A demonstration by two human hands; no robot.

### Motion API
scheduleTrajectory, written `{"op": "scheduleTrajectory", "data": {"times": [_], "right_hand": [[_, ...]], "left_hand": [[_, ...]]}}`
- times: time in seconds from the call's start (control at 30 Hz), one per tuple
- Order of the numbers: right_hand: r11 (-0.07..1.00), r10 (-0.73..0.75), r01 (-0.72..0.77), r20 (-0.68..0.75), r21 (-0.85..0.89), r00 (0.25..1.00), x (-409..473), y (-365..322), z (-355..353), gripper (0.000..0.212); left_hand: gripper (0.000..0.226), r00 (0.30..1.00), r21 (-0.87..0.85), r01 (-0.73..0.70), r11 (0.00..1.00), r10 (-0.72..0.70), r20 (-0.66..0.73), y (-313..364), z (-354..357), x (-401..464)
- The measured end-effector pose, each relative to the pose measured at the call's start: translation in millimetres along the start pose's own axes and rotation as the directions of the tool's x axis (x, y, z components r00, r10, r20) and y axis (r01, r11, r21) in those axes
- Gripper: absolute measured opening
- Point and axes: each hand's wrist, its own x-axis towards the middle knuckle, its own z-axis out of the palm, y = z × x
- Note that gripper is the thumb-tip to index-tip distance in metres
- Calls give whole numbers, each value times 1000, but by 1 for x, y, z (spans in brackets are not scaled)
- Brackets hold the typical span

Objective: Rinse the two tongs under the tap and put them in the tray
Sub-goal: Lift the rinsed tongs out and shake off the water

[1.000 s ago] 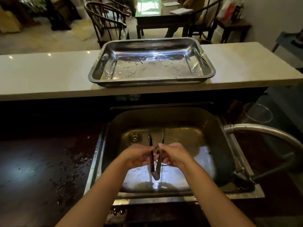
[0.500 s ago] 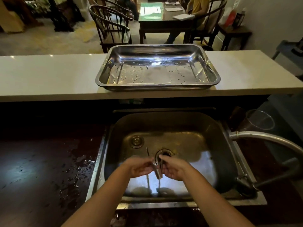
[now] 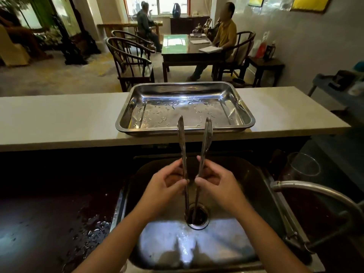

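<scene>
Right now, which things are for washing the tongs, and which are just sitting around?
For the job: tongs held by left hand and right hand; sink; tap; wet tray on the counter.

Just sitting around: clear glass beside the sink; chairs; dining table.

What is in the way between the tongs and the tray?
Nothing visible. Both hands, left hand and right hand, hold the tongs over the sink, tips pointing towards the tray, which holds only water drops.
</scene>
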Motion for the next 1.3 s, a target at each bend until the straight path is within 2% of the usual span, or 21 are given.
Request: {"op": "scheduleTrajectory", "data": {"times": [0.1,0.17,0.27,0.4,0.53,0.67,0.77,0.93,1.03,1.13,1.23,1.3], "right_hand": [[991,-133,131,-57,-28,990,30,-52,-13,55],[973,-216,208,-80,-103,973,59,-88,-24,53],[961,-268,255,-116,-111,956,107,-137,-40,50],[971,-237,232,-154,-48,959,166,-174,-52,48],[995,-95,89,-172,-38,980,213,-173,-52,46],[994,33,-45,-120,-102,992,240,-144,-41,47],[983,122,-130,-68,-132,990,245,-119,-28,46],[945,293,-299,-63,-135,954,249,-77,-19,33],[922,333,-343,-84,-180,939,253,-58,-18,25],[903,344,-357,-96,-239,934,253,-44,-15,6],[884,333,-357,-131,-301,934,256,-35,-13,21],[884,333,-360,-139,-300,933,257,-32,-11,13]], "left_hand": [[53,991,-56,-132,990,132,-2,51,-16,31],[52,973,-17,-231,973,231,20,88,-30,57],[52,961,45,-271,961,273,-38,135,-49,103],[37,982,-36,-174,984,171,-75,171,-70,160],[17,990,-22,-92,996,89,-109,171,-78,197],[24,990,7,40,999,-39,-134,140,-82,215],[12,982,-1,140,990,-139,-126,111,-78,218],[12,951,-30,281,959,-283,-129,74,-68,222],[7,932,-8,342,940,-341,-120,60,-61,226],[4,913,17,391,920,-385,-132,49,-57,229],[19,907,84,412,907,-399,-136,45,-54,230],[20,907,97,411,907,-396,-142,46,-54,230]]}}
